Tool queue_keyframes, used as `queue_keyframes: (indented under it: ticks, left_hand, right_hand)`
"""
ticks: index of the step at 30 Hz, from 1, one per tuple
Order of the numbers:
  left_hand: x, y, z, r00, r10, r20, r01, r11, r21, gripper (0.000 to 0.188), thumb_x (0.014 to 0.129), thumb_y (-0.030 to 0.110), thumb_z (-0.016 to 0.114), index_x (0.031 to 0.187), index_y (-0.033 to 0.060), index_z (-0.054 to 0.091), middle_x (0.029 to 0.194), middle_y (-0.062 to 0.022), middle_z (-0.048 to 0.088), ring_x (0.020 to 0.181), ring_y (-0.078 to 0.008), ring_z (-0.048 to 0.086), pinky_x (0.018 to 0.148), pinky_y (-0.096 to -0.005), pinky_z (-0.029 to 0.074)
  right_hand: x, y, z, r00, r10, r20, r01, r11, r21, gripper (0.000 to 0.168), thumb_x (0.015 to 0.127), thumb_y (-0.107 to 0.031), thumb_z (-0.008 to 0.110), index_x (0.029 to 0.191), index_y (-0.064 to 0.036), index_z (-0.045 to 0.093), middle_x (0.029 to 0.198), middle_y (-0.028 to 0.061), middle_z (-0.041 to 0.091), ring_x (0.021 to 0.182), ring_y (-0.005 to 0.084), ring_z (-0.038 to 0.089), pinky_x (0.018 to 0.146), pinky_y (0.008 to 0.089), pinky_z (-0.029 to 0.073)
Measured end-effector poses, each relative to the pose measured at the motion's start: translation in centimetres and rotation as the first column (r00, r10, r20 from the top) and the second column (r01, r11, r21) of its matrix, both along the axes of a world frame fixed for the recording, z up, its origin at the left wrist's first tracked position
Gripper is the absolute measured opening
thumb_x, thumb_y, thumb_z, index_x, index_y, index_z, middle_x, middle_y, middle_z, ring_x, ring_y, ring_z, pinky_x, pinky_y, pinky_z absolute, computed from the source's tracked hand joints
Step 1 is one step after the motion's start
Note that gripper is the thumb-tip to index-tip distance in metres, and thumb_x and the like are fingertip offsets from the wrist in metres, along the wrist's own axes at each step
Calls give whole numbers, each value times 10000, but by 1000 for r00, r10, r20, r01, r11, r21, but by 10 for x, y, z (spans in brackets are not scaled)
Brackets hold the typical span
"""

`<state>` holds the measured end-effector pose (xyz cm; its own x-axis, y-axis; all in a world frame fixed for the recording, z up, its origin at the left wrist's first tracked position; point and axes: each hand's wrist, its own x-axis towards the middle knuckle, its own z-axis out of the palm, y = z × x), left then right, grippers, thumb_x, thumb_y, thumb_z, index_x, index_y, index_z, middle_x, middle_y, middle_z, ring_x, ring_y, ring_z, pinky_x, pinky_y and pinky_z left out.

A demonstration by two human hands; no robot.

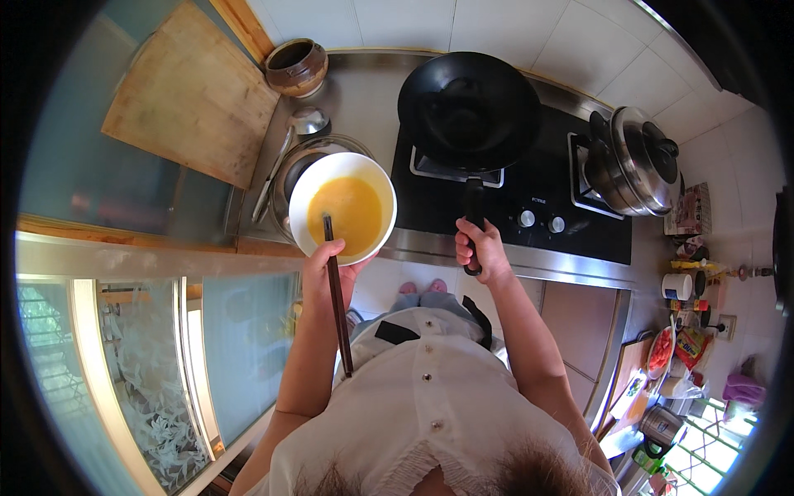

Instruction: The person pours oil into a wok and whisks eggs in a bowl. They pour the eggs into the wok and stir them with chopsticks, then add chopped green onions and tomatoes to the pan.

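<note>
My left hand grips a white bowl by its near rim. Inside the bowl is a yellow liquid that looks like beaten egg. A pair of dark chopsticks leans in the bowl, tips in the liquid, passing by my left thumb. Closed around the black handle of a wok is my right hand. The dark wok sits over the left burner of a black gas hob; no food can be made out in it.
Under the bowl stands a metal pan or basin, beside a steel ladle. A brown glazed pot and a wooden board are at the left. A lidded steel pot occupies the right burner. Farther right, a plate holds red chopped food.
</note>
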<state>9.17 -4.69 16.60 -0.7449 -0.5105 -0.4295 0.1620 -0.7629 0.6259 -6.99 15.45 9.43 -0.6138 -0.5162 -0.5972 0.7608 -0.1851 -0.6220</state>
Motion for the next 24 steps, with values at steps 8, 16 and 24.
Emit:
queue_keyframes:
  ticks: [8,16,24]
  left_hand:
    - [-3,2,10,998,-49,-43,49,999,-1,573,782,96,609,1322,27,428,1279,-149,547,1193,-340,553,1014,-539,441]
    - [-7,0,15,998,-50,-48,49,999,-21,521,799,98,588,1293,9,449,1271,-160,554,1185,-339,561,1018,-536,439]
    - [-11,2,14,998,-39,-44,37,998,-45,510,800,89,577,1289,6,459,1264,-153,564,1174,-336,572,1016,-537,441]
  right_hand:
    - [-17,9,51,996,-38,83,43,997,-61,152,913,-97,600,859,-78,459,647,1,473,478,68,398,399,220,303]
    - [-11,41,44,985,62,161,-10,953,-304,125,922,-88,575,850,-112,477,624,-45,405,463,30,362,399,186,284]
    - [8,45,16,997,72,-17,-74,987,-146,154,861,-48,620,911,-76,477,622,0,443,447,87,406,393,234,321]
